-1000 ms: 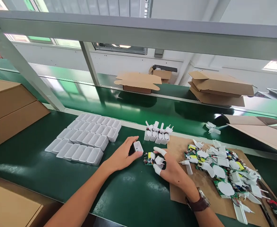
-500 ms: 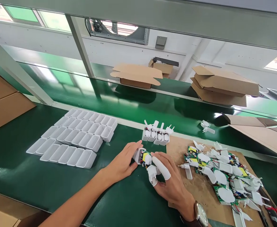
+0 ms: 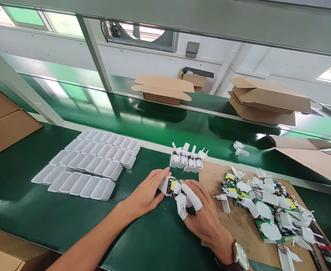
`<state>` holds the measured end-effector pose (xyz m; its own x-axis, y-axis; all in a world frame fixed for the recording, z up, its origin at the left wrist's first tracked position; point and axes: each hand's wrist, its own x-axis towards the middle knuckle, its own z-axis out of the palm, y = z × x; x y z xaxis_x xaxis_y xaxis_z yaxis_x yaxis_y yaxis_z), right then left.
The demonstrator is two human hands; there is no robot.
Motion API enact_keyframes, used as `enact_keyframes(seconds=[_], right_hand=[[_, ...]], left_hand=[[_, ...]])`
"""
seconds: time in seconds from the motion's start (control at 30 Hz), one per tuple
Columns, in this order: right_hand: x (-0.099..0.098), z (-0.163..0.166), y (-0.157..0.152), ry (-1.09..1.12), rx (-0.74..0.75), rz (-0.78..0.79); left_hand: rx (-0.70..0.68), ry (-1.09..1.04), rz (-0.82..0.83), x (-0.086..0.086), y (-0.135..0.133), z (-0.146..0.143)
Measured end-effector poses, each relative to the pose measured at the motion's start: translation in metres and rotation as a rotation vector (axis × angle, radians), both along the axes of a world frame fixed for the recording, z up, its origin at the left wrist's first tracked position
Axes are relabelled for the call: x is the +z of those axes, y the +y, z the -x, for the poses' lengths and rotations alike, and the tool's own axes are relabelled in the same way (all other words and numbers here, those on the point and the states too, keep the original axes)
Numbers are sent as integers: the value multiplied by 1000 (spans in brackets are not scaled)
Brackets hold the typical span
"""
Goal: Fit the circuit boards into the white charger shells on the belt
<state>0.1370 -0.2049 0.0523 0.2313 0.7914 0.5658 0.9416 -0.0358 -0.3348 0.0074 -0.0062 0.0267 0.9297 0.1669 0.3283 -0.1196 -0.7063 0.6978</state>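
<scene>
My left hand (image 3: 145, 192) grips a small white charger shell (image 3: 164, 184) lying on the green belt (image 3: 69, 222). My right hand (image 3: 202, 214), with white finger cots on thumb and forefinger, pinches a green circuit board with a white plug cap (image 3: 174, 187) whose end sits in the shell's open mouth. Both hands meet in front of a short row of filled shells (image 3: 186, 161) with plug prongs sticking up.
Rows of empty white shells (image 3: 89, 165) lie to the left. A cardboard sheet (image 3: 238, 222) on the right bears a heap of circuit boards and plug caps (image 3: 267, 207). Cardboard boxes (image 3: 267, 99) stand on the far belt, another box (image 3: 4, 120) at left.
A second ago my hands were apart, left on the shell, right on the board. They have come together, the board's end is now in the shell. The camera tilted slightly.
</scene>
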Motion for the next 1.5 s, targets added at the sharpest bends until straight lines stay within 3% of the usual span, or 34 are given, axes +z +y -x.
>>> enact_keyframes(seconds=[1.5], right_hand=[[4,-5,-2,12,48,26]], left_hand=[[-24,13,14,4,1,0]])
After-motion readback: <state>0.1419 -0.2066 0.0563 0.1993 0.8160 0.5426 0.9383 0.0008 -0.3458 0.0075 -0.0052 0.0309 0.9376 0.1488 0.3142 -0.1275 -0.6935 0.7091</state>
